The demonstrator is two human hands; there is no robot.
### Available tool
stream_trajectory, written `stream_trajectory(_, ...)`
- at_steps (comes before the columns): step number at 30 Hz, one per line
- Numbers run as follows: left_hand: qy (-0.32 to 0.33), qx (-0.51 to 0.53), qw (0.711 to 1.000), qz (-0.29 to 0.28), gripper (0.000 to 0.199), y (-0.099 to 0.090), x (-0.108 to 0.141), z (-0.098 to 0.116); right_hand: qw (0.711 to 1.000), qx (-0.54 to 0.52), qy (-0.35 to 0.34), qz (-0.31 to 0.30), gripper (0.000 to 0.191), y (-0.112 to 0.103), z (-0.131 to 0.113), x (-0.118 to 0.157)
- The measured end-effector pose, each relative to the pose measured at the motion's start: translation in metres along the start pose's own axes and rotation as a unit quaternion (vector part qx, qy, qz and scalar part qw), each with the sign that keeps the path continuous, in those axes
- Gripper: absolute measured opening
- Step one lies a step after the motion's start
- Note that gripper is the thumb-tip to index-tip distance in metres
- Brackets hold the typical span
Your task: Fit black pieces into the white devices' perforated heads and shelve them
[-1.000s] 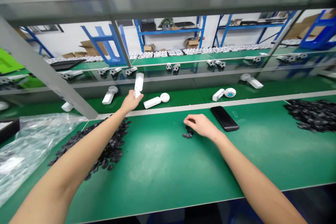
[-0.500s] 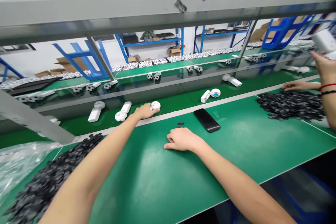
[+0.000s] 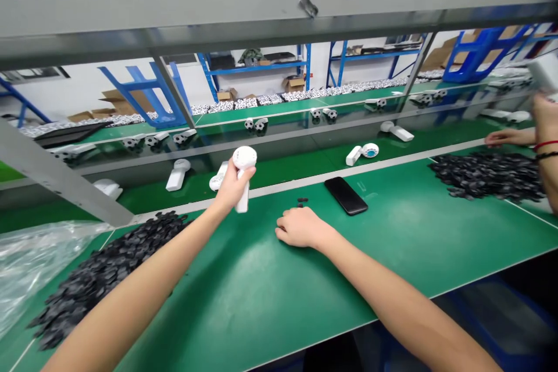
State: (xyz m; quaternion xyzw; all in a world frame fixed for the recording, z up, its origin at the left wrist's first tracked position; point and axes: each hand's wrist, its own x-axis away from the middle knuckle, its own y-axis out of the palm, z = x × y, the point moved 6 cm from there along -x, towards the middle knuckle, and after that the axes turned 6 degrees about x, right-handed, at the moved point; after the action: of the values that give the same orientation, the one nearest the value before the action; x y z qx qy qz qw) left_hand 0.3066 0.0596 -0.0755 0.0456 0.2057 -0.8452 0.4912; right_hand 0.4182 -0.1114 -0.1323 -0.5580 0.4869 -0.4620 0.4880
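Observation:
My left hand [image 3: 232, 188] is closed around a white device [image 3: 244, 158] with a round head and a straight handle, lifted at the belt's near edge. My right hand [image 3: 299, 227] rests on the green table [image 3: 261, 290] with curled fingers; what they hold, if anything, is hidden. Just beyond it lie a few small black pieces [image 3: 302, 200]. A black phone [image 3: 346, 195] lies to the right of that hand. On the left, a heap of black pieces [image 3: 108, 267] spreads beside my left forearm.
More white devices lie on the green belt [image 3: 300, 164], one with a blue disc [image 3: 370, 150]. Clear plastic [image 3: 39, 261] is at the left. Another person's hands [image 3: 508, 138] are at the right by a second black heap [image 3: 488, 174]. A metal beam [image 3: 218, 6] crosses above.
My left hand has lifted the white device off the belt and drawn it back towards me. My right hand has stayed nearly in place. The view has shifted slightly.

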Motion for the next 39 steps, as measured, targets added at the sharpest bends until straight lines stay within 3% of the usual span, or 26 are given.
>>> stream_trajectory(5,-0.115,0.172,0.978,-0.032,0.033,-0.008,0.102,-0.019,0.999,-0.039,-0.013,-0.010,0.042,-0.003,0.007,0.000)
stream_trajectory(9,-0.192,0.247,0.948,-0.053,0.035,0.006,0.140,-0.043,0.994,-0.101,-0.038,-0.010,0.047,-0.010,0.016,0.000)
stream_trajectory(14,-0.214,0.293,0.930,-0.066,0.037,0.015,0.137,-0.052,0.990,-0.133,-0.037,0.017,0.027,-0.015,0.022,0.002)
stream_trajectory(25,-0.230,0.300,0.923,-0.066,0.036,0.011,0.136,-0.058,0.989,-0.134,-0.058,-0.017,0.018,0.001,0.018,0.000)
stream_trajectory(30,-0.222,0.303,0.925,-0.059,0.057,0.008,0.138,-0.051,0.973,-0.224,-0.063,0.009,0.006,-0.002,0.016,-0.002)
stream_trajectory(32,-0.224,0.304,0.924,-0.064,0.061,0.010,0.141,-0.048,0.963,-0.262,-0.049,0.024,0.010,-0.005,0.014,-0.001)
stream_trajectory(37,-0.232,0.314,0.918,-0.075,0.052,0.016,0.148,-0.043,0.943,-0.324,-0.066,0.040,0.009,-0.009,-0.005,0.002)
stream_trajectory(39,-0.232,0.320,0.916,-0.072,0.049,0.018,0.150,-0.043,0.924,-0.373,-0.073,0.038,0.018,-0.006,-0.013,0.001)
